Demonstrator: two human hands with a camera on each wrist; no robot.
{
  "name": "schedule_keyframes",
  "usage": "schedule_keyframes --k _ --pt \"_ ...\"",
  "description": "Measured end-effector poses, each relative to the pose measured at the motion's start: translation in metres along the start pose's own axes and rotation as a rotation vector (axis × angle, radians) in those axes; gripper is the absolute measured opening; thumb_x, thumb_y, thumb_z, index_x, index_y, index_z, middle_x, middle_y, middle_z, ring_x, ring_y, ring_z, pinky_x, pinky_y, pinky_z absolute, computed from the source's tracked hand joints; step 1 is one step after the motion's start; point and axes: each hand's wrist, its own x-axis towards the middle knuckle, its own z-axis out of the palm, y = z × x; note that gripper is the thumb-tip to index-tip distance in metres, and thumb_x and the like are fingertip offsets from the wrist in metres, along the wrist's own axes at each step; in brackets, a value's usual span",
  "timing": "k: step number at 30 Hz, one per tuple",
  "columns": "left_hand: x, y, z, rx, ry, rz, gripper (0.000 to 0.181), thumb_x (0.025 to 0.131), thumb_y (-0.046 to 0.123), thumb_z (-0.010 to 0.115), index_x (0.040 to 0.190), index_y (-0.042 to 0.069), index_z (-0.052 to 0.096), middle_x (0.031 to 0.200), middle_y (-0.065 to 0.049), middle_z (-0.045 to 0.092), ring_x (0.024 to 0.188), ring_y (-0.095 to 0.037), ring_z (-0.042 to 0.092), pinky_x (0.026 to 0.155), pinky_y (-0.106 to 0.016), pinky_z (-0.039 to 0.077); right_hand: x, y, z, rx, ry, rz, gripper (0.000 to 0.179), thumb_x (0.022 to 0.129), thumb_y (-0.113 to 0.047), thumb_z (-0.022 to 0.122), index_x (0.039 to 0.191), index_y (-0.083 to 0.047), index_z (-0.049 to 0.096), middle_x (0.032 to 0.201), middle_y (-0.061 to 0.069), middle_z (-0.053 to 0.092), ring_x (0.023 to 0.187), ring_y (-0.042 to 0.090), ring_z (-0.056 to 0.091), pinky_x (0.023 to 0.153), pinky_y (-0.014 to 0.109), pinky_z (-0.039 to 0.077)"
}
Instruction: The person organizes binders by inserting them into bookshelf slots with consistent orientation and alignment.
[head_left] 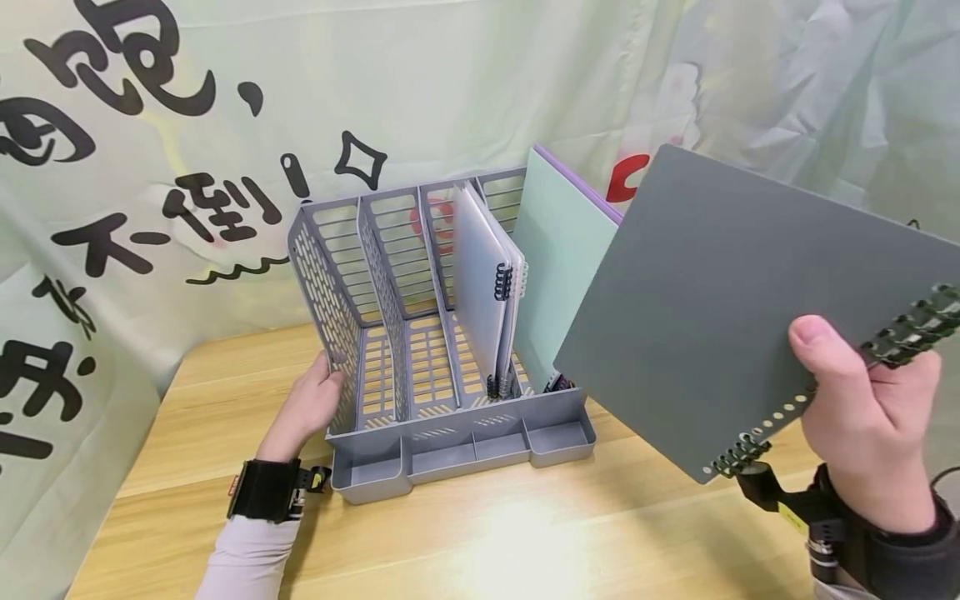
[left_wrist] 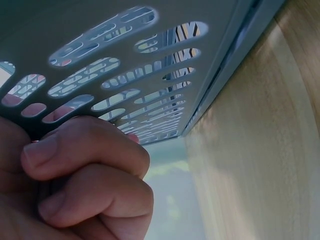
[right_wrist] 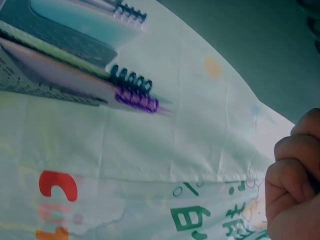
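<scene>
My right hand grips a dark grey spiral notebook by its ring-bound edge, thumb flat on the cover. The notebook is raised and tilted to the right of a grey desktop file organizer, overlapping its right end in the head view. My left hand holds the organizer's perforated left side wall, fingers curled in the left wrist view. Two spiral notebooks with translucent covers stand upright in one slot. Farther right stand a mint-green notebook and a purple one, partly hidden.
The organizer stands on a wooden table, its left slots holding nothing. Small trays run along its front. Behind hangs a pale printed cloth with black characters. Purple and dark coils show in the right wrist view.
</scene>
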Motion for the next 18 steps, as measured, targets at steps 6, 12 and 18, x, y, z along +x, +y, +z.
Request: schedule_keyframes --k 6,12,18 --pt "-0.001 -0.001 0.0 -0.003 -0.006 -0.003 0.064 0.112 0.021 0.028 0.17 -0.001 0.014 0.17 -0.036 0.027 0.154 -0.06 0.033 0.122 -0.074 0.033 -0.012 0.008 0.008 -0.079 -0.183 0.037 0.022 0.094 0.018 0.05 0.106 0.02 0.068 0.103 0.007 0.079 0.092 0.011 0.074 0.091 0.017 0.056" --pt "0.0 -0.001 0.0 0.003 -0.016 -0.002 0.064 0.113 0.023 0.027 0.171 0.0 0.012 0.172 -0.035 0.026 0.155 -0.059 0.03 0.123 -0.074 0.031 -0.018 0.016 0.019 -0.117 -0.297 0.074 0.034 0.089 0.022 0.041 0.108 0.013 0.068 0.108 0.001 0.078 0.097 0.008 0.072 0.096 0.016 0.053" --pt "0.0 -0.001 0.0 0.002 -0.008 -0.001 0.064 0.113 0.023 0.028 0.171 -0.001 0.013 0.171 -0.035 0.026 0.154 -0.06 0.032 0.122 -0.075 0.032 -0.019 0.021 0.031 -0.237 -0.368 0.029 0.026 0.09 0.019 0.045 0.1 0.016 0.069 0.11 -0.004 0.078 0.1 0.005 0.072 0.098 0.017 0.053"
